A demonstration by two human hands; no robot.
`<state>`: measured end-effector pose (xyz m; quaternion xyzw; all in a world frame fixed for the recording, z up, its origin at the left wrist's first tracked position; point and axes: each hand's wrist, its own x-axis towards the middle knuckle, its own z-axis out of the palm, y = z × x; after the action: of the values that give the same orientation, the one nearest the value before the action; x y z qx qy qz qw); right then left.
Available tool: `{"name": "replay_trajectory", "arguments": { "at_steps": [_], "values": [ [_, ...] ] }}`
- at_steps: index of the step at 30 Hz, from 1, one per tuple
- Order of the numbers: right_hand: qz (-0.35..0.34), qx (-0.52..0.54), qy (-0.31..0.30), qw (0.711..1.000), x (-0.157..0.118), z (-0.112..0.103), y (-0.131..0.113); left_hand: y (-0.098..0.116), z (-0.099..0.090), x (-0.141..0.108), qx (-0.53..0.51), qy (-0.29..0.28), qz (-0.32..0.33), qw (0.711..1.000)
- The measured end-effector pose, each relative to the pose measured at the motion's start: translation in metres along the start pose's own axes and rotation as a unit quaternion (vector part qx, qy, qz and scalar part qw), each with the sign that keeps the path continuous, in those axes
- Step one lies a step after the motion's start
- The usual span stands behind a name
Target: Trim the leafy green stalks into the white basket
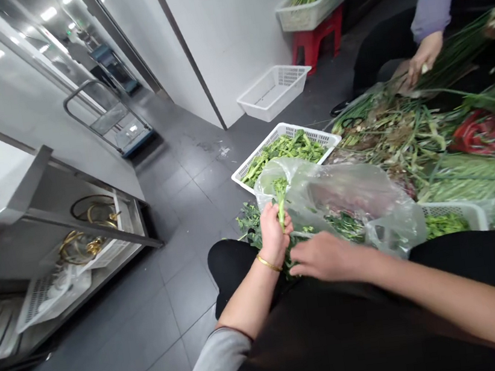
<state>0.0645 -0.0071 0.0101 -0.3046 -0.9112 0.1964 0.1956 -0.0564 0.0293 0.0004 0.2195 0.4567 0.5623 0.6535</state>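
Observation:
My left hand (275, 233) is closed around a green broccolini stalk (280, 196), whose budded head points up and away from me. Just right of it and lower, my right hand (323, 257) has its fingers curled in, slightly blurred; whatever they may hold is hidden. Dark leafy greens (251, 221) lie below and beside my left hand. Behind the stalk spreads a clear plastic bag (357, 186), with more leaves (346, 227) at its near side. Beyond the bag, a white basket (243, 177) holds many cut green stalks (290, 148).
Another person's hand (426, 58) is over a heap of scallions and trimmings (409, 134) at right. A white basket (274, 109) stands by the wall. Scallions fill a basket (307, 16) on a red stool (315, 40). A steel shelf (92, 221) and a cart (132, 143) are left.

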Motion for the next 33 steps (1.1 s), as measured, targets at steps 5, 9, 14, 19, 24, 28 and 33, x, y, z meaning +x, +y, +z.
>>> {"name": "replay_trajectory", "arguments": {
  "at_steps": [5, 9, 14, 19, 24, 28, 33],
  "values": [
    [0.261, 0.332, 0.083, 0.903, 0.016, -0.022, 0.048, -0.011, 0.002, -0.006, 0.070, -0.045, 0.046, 0.995],
    [0.285, 0.485, 0.305, 0.769, 0.030, -0.035, 0.059, -0.029, -0.015, -0.008, 0.089, -0.060, -0.023, 0.994],
    [0.313, 0.543, 0.208, 0.751, 0.018, -0.049, 0.059, -0.027, -0.037, -0.008, 0.221, -0.049, -0.048, 0.973],
    [0.278, 0.604, 0.147, 0.732, 0.019, -0.043, 0.056, 0.000, -0.011, -0.002, 0.184, -0.195, -0.013, 0.963],
    [0.309, 0.593, 0.205, 0.714, 0.012, 0.004, 0.037, -0.008, 0.011, -0.006, 0.082, -0.091, 0.054, 0.991],
    [0.363, 0.519, 0.048, 0.773, -0.014, 0.026, 0.038, -0.005, 0.006, -0.014, 0.059, -0.067, 0.084, 0.992],
    [0.279, 0.516, 0.099, 0.804, -0.005, -0.022, 0.054, 0.002, -0.006, -0.022, 0.012, -0.267, -0.088, 0.959]
  ]
}}
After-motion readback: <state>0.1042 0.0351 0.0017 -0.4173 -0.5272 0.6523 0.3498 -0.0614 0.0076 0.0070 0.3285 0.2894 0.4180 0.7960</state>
